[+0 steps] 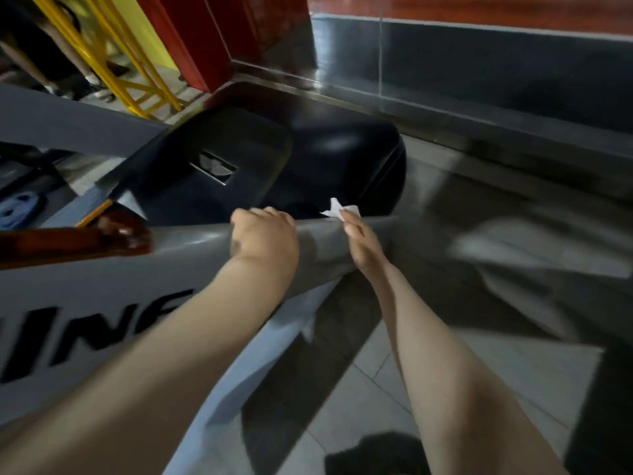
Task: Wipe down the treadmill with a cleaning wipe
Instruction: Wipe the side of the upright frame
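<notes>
Wipe point(339, 209): soft, light, crumples; your right hand point(359, 240) pinches it.
Rail point(191, 245): hard, smooth; your left hand point(263, 236) curls over it.
Hold: keep the wipe bunched.

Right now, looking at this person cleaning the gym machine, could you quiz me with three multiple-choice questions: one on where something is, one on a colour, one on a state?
1. Where is the white wipe?
A. On the floor tiles
B. In the right hand, at the grey treadmill rail
C. On the black motor cover

2. What colour is the metal frame at top left?
A. Yellow
B. Green
C. White

3. What is the left hand doing?
A. Hanging free
B. Holding a bottle
C. Gripping the rail

Answers:
1 B: the right hand pinches the wipe at the grey treadmill rail.
2 A: the metal frame is yellow.
3 C: the left hand has its fingers curled over the rail.
</notes>
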The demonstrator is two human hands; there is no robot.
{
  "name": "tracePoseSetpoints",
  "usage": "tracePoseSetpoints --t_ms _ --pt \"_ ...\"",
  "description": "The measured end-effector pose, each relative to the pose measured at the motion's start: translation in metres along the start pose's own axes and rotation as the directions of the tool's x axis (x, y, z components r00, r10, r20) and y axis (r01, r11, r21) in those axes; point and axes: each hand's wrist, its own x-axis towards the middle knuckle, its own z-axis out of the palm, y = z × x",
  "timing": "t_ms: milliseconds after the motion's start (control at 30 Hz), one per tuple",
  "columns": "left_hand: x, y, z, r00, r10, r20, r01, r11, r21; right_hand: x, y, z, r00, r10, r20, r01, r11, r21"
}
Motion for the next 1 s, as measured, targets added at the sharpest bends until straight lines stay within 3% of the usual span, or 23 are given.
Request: tracePoseSetpoints --t_ms 100,167,300,467,600,700,833,1000 --pt "0.007 0.009 0.002 0.998 -0.055 -0.016 0.055 0.998 -0.012 -0.012 0.012 0.007 0.984 -0.163 0.066 0.162 0.986 0.022" --pt "0.008 0.013 0.006 0.997 -0.067 -0.034 0.068 0.997 0.027 -0.010 0.038 -0.002 0.966 -0.258 -0.013 0.258 0.966 -0.021" --pt "0.007 0.015 0.008 0.989 -0.094 -0.115 0.100 0.994 0.043 0.028 0.085 -0.040 0.990 0.020 -0.139 -0.013 0.999 0.045" --pt "0.008 0.016 0.013 0.988 -0.077 -0.135 0.081 0.996 0.023 0.048 0.082 -0.034 0.984 0.097 -0.152 -0.062 0.975 0.215" --pt "0.010 0.014 0.015 0.978 -0.093 -0.189 0.099 0.995 0.023 0.056 0.101 -0.025 0.982 -0.051 -0.184 0.076 0.989 0.129" --pt "0.010 0.018 0.017 0.972 -0.081 -0.219 0.091 0.995 0.035 0.076 0.147 -0.036 0.973 0.107 -0.206 -0.069 0.981 0.184" --pt "0.012 0.019 0.021 0.967 -0.086 -0.239 0.091 0.996 0.010 0.057 0.099 -0.019 0.956 0.157 -0.248 -0.096 0.966 0.242" --pt "0.012 0.018 0.017 0.978 -0.079 -0.192 0.079 0.997 -0.005 -0.014 0.033 0.037 0.955 -0.038 -0.293 0.112 0.964 0.242"
